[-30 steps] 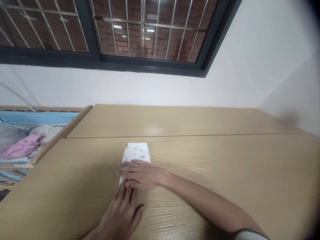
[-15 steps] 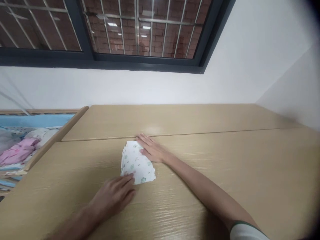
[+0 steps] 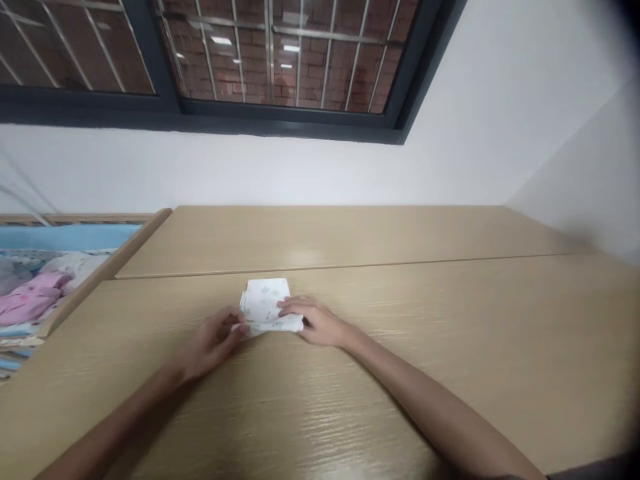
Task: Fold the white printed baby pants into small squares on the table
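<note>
A small white cloth with a faint green print (image 3: 267,301) lies folded into a compact square on the light wooden table (image 3: 400,373), near the seam between its two boards. My left hand (image 3: 213,341) pinches the near left corner of the cloth. My right hand (image 3: 313,321) grips its near right edge, fingers on top of the fold. The near part of the cloth is lifted a little between the two hands.
A wooden-framed cot (image 3: 60,267) stands at the left with blue lining, pink clothing (image 3: 27,300) and other fabric inside. A white wall and a dark-framed barred window (image 3: 225,67) rise behind the table. The wall turns a corner at the right.
Earlier the cloth lay longer, pressed flat under both palms. Its near end has been folded up over the far part, so it is shorter now, and both hands hold the near edge.
</note>
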Tool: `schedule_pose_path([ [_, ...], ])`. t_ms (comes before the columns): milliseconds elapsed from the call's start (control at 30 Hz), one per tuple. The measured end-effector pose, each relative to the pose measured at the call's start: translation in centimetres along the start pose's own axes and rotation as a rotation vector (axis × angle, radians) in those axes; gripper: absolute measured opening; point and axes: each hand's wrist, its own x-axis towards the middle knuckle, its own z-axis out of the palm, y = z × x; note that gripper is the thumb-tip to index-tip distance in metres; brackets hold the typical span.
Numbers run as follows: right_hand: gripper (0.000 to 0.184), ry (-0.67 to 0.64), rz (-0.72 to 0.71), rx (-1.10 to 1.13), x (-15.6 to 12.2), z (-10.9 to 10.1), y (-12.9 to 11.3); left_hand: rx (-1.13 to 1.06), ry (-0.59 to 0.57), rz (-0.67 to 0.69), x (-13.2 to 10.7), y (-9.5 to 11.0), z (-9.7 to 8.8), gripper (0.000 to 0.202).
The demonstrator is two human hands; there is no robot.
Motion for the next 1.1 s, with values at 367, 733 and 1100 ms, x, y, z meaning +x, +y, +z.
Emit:
schedule_pose_path([
  [367,0.034,0.356,0.366,0.189,3.6,1.2,2.1,0.148,0.161,-0.215,4.4,-1.3,0.8,0.038],
  [733,0.067,0.373,0.300,-0.026,4.4,1.5,3.4,0.426,0.158,-0.135,5.4,-2.9,1.8,0.028],
  [1100,0.034,0.220,0.232,-0.122,3.4,-0.7,4.2,0.314,0.012,-0.080,8.3,-3.9,0.7,0.025],
])
